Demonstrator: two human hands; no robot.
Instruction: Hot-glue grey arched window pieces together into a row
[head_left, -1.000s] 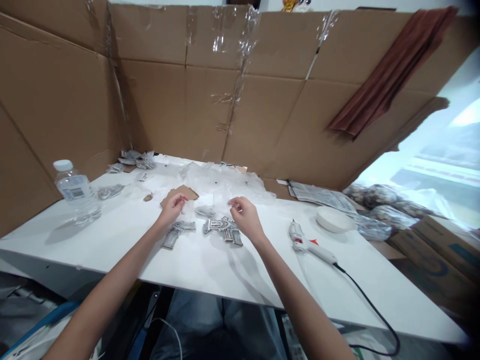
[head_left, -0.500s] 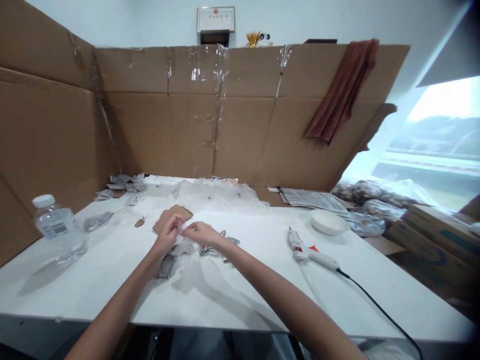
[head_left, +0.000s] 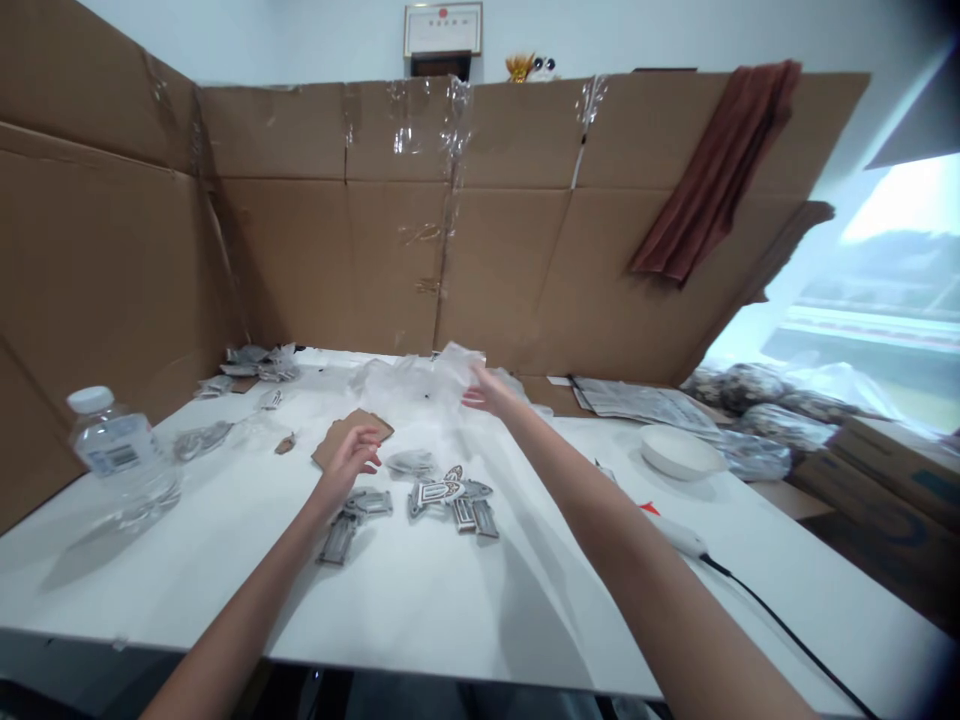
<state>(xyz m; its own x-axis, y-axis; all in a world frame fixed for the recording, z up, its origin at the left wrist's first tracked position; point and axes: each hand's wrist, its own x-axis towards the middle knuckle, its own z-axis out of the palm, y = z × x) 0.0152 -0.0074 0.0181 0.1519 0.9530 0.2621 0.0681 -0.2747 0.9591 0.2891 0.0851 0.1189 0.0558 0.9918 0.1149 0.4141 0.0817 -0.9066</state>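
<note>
My left hand (head_left: 358, 455) is open, its fingers bent loosely and apart, above the edge of a piece of brown cardboard (head_left: 334, 440). Farther out, my right hand (head_left: 489, 392) reaches into a heap of thin clear plastic bags (head_left: 397, 385). Its fingertips are partly hidden and seem to pinch a raised plastic bag (head_left: 456, 368). Grey patterned flat pieces (head_left: 354, 520) lie below my left hand. More of them, some with white and brown outlines (head_left: 454, 492), overlap to their right. A small clear packet (head_left: 411, 463) rests between the cardboard and these pieces.
A glue gun (head_left: 679, 535) with a black cord lies partly behind my right forearm, near a white bowl (head_left: 681, 452). At left stand a water bottle (head_left: 120, 450) and small packets (head_left: 259, 362). Tall cardboard walls (head_left: 300, 260) close off the back and left.
My hands were together over the grey pieces, handling something clear. Now they are apart: my right hand has moved away to the plastic heap, lifting film. The small packet and grey pieces are uncovered.
</note>
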